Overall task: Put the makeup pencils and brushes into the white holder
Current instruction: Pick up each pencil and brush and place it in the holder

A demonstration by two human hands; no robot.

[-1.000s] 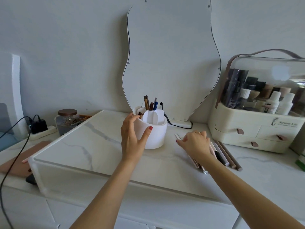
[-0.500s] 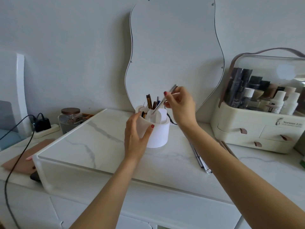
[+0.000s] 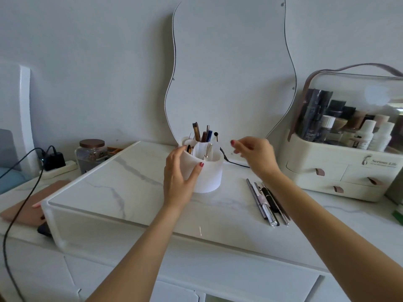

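Note:
The white holder [image 3: 209, 175] stands on the marble top below the mirror. Several pencils and brushes [image 3: 201, 134] stick up from its back compartments, and a silver pencil [image 3: 207, 151] leans in the front one. My left hand [image 3: 179, 173] grips the holder's left side, thumb across its front. My right hand [image 3: 254, 154] hovers just right of the holder, fingers apart and holding nothing. Several pencils and brushes [image 3: 266, 201] lie side by side on the top, under my right forearm.
A wavy mirror [image 3: 229, 62] leans on the wall behind the holder. A cream cosmetics organizer [image 3: 344, 171] with drawers stands at the right. A glass jar [image 3: 91, 154], a power strip and a black cable [image 3: 24, 192] are at the left.
My right hand picked a silver pencil from the row, carried it up over the holder, let it go in the front compartment and pulled back to the right. My left hand kept hold of the holder.

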